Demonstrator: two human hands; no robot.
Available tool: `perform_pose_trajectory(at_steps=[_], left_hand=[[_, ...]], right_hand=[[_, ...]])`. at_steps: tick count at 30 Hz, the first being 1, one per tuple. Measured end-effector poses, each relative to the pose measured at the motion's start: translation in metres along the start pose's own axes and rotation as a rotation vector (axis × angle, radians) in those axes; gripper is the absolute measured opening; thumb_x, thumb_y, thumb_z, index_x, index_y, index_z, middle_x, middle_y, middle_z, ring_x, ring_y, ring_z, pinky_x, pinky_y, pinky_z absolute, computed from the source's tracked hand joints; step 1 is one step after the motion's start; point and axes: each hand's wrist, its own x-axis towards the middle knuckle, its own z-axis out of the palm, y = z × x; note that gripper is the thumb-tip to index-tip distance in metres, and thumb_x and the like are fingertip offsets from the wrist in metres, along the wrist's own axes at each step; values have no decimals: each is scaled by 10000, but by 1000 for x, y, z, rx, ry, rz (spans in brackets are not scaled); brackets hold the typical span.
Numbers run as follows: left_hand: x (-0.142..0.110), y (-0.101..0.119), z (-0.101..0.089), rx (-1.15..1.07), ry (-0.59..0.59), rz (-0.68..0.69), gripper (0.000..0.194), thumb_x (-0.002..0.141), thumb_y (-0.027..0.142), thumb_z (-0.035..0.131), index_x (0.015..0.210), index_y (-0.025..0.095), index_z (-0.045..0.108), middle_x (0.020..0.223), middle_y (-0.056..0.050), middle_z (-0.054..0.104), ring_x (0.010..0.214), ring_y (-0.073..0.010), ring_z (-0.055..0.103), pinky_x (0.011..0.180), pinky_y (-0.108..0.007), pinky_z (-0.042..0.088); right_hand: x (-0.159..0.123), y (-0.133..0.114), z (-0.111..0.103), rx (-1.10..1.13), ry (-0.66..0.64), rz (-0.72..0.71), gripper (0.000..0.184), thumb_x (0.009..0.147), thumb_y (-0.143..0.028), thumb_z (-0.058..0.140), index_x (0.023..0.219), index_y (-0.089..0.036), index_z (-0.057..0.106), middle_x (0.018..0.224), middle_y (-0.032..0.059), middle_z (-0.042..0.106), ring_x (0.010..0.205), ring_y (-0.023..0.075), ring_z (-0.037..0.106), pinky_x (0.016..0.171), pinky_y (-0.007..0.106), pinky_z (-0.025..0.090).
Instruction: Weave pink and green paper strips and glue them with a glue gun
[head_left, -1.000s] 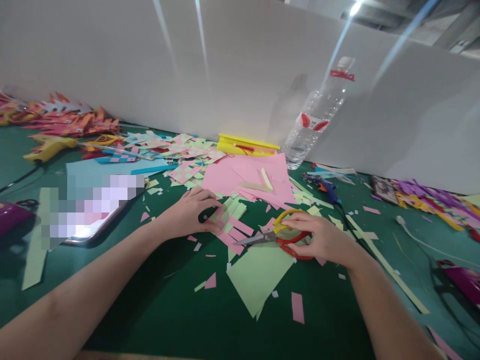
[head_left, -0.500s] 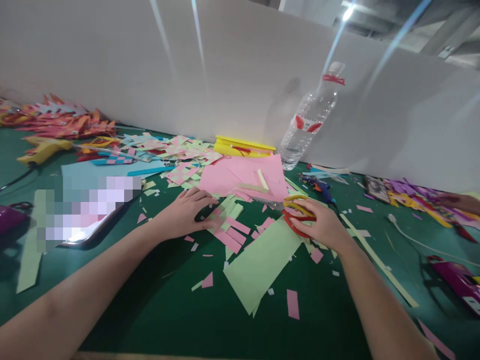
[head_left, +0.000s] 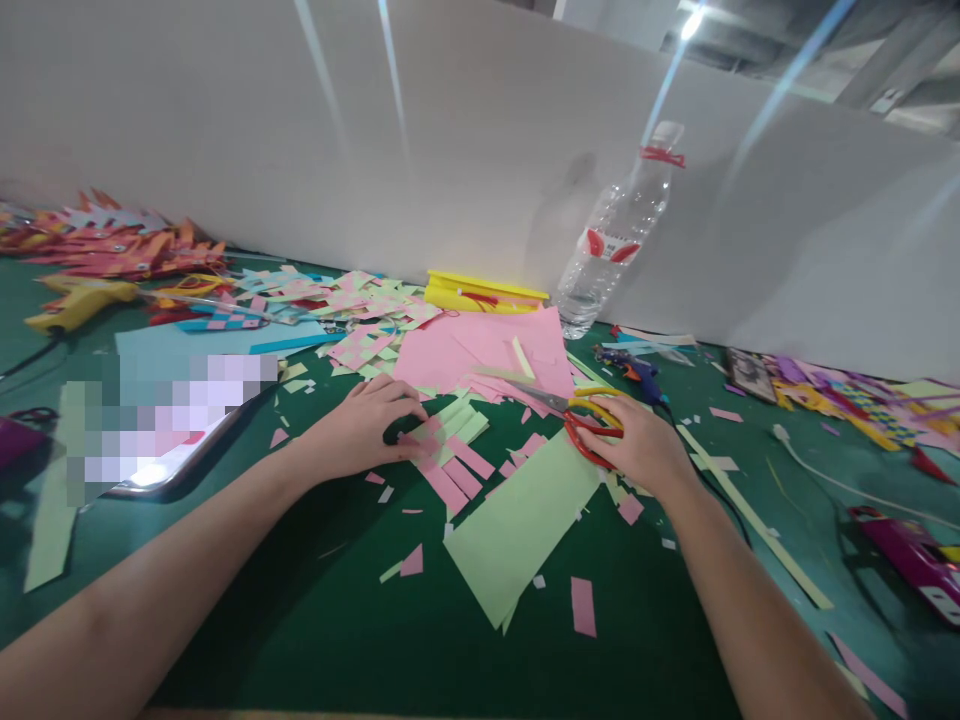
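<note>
My left hand (head_left: pixel 369 425) is curled, its thumb and fingertips at the left edge of a small woven piece of pink and green paper strips (head_left: pixel 433 440); the fingertips partly cover that edge. In my right hand (head_left: pixel 637 435) are scissors (head_left: pixel 596 410) with red and yellow handles, fingers through the loops. The blades point left over a pink paper sheet (head_left: pixel 480 345). Below the scissors a light green paper sheet (head_left: pixel 517 530) lies slantwise, with a second layer showing under its lower corner. Loose pink strips (head_left: pixel 472 457) stick out of the woven piece.
A plastic bottle (head_left: pixel 615 235) leans against the grey partition (head_left: pixel 337 130). A phone with a blurred screen (head_left: pixel 180 430) and a yellow glue gun (head_left: pixel 82 300) are at left. At right lie a blue glue gun (head_left: pixel 641 372), a white cable (head_left: pixel 847 480) and a purple device (head_left: pixel 904 560). Paper scraps are scattered about.
The scissors' blades have shifted slightly up and left. My left thumb has moved a little. Another person's hand at the far right has left the view.
</note>
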Motion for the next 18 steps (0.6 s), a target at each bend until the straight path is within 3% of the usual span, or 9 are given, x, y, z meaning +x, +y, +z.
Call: perform_pose_trajectory(at_steps=[7,18], left_hand=[[-1,-6,2,-3,-23,27,367,891,524,421,1152,336,597,1172,-44,537,1112,-253,437,950,-430,312],[-2,-8,4,5,-32,48,324,932,413,389,1192,354,574,1197,-40,535,1130,-250,420,951,-423,330]], right_hand=[[-1,1,1,7,11,-41,371,803,-423,517,1088,-200,599,1121,96,638,966,264,629,698,372,554],[-1,-1,-1,43,28,-100,371,807,-401,524,1126,-227,595,1117,81,644,986,261,625,717,364,553]])
